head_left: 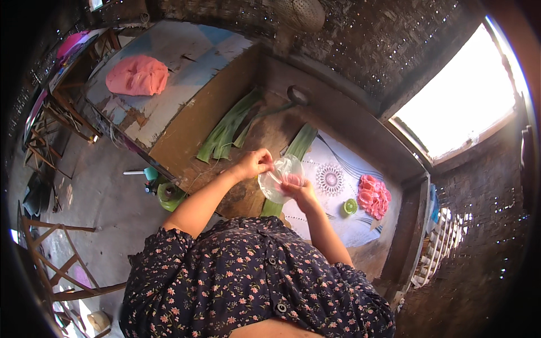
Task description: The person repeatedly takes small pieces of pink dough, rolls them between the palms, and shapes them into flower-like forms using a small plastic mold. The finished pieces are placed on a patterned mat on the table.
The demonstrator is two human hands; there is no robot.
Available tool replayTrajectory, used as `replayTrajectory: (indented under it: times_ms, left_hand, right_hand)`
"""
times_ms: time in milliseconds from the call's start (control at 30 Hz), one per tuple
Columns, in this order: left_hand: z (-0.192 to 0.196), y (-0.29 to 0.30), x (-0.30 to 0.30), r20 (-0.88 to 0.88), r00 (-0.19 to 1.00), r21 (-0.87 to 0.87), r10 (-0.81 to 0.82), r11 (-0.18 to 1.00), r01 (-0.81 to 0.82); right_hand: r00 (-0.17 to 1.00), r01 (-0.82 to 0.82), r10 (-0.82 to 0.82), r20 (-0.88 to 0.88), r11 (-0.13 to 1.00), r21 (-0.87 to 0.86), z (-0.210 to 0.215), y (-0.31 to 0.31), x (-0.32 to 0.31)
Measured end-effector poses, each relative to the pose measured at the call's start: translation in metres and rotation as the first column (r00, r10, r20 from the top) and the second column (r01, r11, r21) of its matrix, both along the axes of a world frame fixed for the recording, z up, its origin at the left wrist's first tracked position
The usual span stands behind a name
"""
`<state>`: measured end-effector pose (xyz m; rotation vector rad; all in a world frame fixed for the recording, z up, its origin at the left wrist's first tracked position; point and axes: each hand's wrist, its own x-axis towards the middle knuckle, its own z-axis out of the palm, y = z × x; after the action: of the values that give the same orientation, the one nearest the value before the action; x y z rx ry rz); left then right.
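Note:
Both my hands are raised in front of my chest, over a low wooden surface. Between them is a round, clear plastic sheet (275, 186), thin and shiny, with pink showing through near its right side. My left hand (255, 164) pinches the upper left edge of it between thumb and fingers. My right hand (301, 193) grips the opposite side from the right. Beneath the plastic, a long green leaf strip (302, 141) runs across the edge of a white patterned sheet (310, 217). Whether the pink patch is a flattened piece or fingers seen through the plastic, I cannot tell.
Right of my hands lie a pile of pink pieces (374, 197) and a small green round object (350, 207). Cut green leaves (231, 127) lie farther back. A pink dough-like mass (138, 76) rests on a worn table (186, 42). Wooden chair frames (70, 259) stand left.

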<state>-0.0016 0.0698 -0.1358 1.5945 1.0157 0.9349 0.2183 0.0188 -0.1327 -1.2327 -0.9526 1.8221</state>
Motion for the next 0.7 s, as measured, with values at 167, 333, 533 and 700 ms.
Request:
replayTrajectory:
  times_ms: [167, 333, 533, 700]
  left_hand:
    - [-0.029, -0.066, 0.014, -0.369, 0.909, 0.377, 0.195, 0.925, -0.045]
    - [-0.047, -0.098, 0.014, -0.875, 0.339, 0.05, -0.346, 0.631, 0.774]
    - [-0.064, -0.09, 0.017, -0.919, 0.119, -0.121, -0.375, 0.559, 0.82]
    - [-0.076, -0.089, 0.015, -0.883, 0.157, -0.144, -0.442, 0.574, 0.806]
  right_hand:
    - [0.971, 0.229, -0.225, -0.082, 0.973, 0.031, 0.008, 0.025, 0.027]
    - [0.935, -0.177, 0.182, 0.303, 0.983, -0.044, -0.013, 0.027, 0.021]
    - [0.243, -0.696, 0.008, 0.97, 0.698, 0.169, -0.043, 0.028, -0.004]
    - [0.146, -0.713, -0.226, 0.963, 0.651, 0.261, -0.052, 0.021, -0.003]
